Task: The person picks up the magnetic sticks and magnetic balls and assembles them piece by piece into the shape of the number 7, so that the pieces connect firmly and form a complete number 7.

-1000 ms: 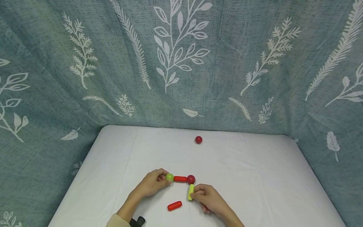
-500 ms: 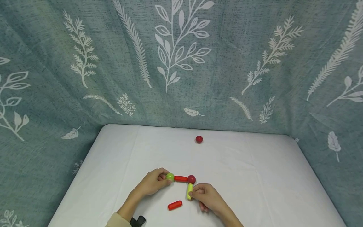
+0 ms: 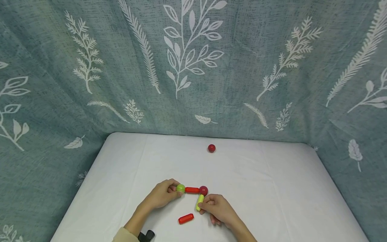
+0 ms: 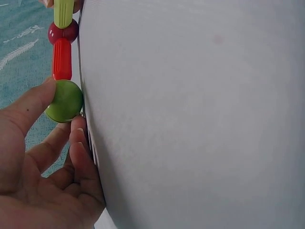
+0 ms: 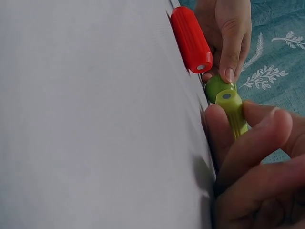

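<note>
Between thumb and fingers, my left hand [image 3: 164,194] pinches a green ball [image 4: 66,101]. A red magnetic rod [image 3: 192,190] runs from that ball to a dark red ball [image 3: 203,191]. My right hand [image 3: 218,208] pinches a yellow-green magnetic rod [image 3: 200,202], whose far end meets the dark red ball, so the pieces form a bent chain. In the right wrist view the rod's near end shows a round metal tip. A loose red rod [image 3: 185,218] lies on the table, nearer the person than the chain.
Another dark red ball [image 3: 211,148] sits near the back edge of the white table [image 3: 257,174]. A black object [image 3: 146,236] shows beside the left sleeve at the front. A patterned teal curtain [image 3: 229,101] hangs behind and at both sides.
My right hand has swung the yellow-green rod's near end to the left, and its far end now meets the dark red ball. The left hand and green ball stay in place.
</note>
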